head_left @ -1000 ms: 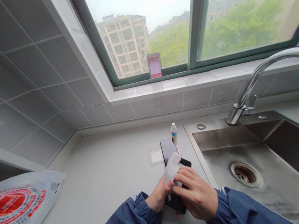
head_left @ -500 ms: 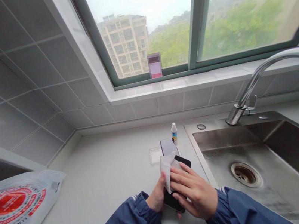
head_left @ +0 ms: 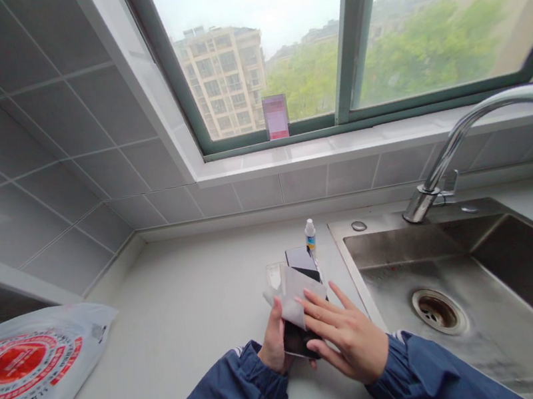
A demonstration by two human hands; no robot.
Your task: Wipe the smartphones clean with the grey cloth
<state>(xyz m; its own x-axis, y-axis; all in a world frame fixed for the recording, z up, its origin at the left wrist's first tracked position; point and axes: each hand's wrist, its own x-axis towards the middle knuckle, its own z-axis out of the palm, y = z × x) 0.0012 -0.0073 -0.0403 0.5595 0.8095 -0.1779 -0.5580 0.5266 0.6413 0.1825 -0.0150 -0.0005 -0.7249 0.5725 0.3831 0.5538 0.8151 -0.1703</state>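
I see a pale grey counter point(head_left: 187, 306) running into a corner of grey wall tiles point(head_left: 35, 142), with a green-framed window point(head_left: 346, 32) above it looking out on buildings and trees. To the right a steel sink point(head_left: 512, 282) is sunk into the counter, its basin holding nothing but the drain point(head_left: 437, 310); a curved tap point(head_left: 467, 127) arches over it. A small white dropper bottle point(head_left: 310, 234) stands upright on the counter just beside the sink's left rim. Far left lies a white plastic bag point(head_left: 26, 379) printed in red; what is in it I cannot tell.

Near the counter's front edge my left hand point(head_left: 274, 346) has its fingers closed around a dark phone point(head_left: 299, 342), gripping it from the left side and underneath. My right hand point(head_left: 352, 338) lies with fingers stretched flat and slightly spread, pressing a white cloth point(head_left: 294, 293) onto the phone's face. Behind them a second dark phone point(head_left: 300, 259) lies flat on the counter, near the bottle, with a small clear square point(head_left: 274, 272) just beside it.
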